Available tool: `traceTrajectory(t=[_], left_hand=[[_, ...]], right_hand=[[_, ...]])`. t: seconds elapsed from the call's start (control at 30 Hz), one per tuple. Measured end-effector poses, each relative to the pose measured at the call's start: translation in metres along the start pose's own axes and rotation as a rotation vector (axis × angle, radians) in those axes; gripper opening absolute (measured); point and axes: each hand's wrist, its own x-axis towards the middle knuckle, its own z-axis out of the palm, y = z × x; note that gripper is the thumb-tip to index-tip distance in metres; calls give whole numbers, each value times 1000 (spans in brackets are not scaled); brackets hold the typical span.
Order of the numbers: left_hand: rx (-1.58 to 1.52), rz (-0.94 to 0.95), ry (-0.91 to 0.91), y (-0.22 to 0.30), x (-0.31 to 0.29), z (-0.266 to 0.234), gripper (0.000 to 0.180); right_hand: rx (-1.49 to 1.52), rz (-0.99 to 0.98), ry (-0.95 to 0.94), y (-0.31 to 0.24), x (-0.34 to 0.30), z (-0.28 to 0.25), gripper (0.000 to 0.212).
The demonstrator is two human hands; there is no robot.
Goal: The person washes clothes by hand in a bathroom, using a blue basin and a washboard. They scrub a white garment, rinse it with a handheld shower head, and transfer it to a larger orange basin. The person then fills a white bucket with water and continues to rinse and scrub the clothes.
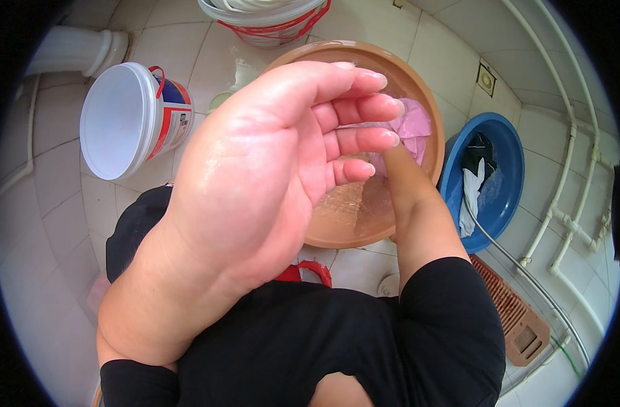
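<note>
Two bare hands over a round brown plastic basin (428, 102) | wet left hand (269, 156) raised, open, holding nothing | right hand (391, 159) reaches into water beside pink cloth (413, 125), grip hidden

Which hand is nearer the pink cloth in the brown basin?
Right. The right hand reaches into the basin at the pink cloth; the left hand is raised, wet and empty.

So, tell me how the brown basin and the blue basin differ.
The brown basin is larger in view and holds water and a pink cloth; the blue basin holds dark and white clothes. The right hand reaches into the brown one; nothing touches the blue one. Both are round and on the tiled floor.
</note>
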Motion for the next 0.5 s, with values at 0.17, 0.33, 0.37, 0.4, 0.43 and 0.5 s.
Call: traceTrajectory(t=[0.17,0.33,0.37,0.4,0.43,0.5], left_hand=[[-3,-9,-66,1,-3,3,31],[14,-1,-94,2,-5,5,30],[-6,-6,-114,2,-5,4,30],[-11,-5,-115,3,-6,4,30],[-14,-3,-115,4,-7,5,29],[-21,-5,-113,6,-8,9,29]], right_hand=[[42,-36,3,-8,-23,27,49],[10,-323,-107,-26,-95,7,49],[-1,-381,-141,-25,-105,0,49],[-32,-421,-196,-17,-107,2,48],[-63,-463,-251,-7,-106,6,48],[-146,-562,-340,14,-96,25,42]])
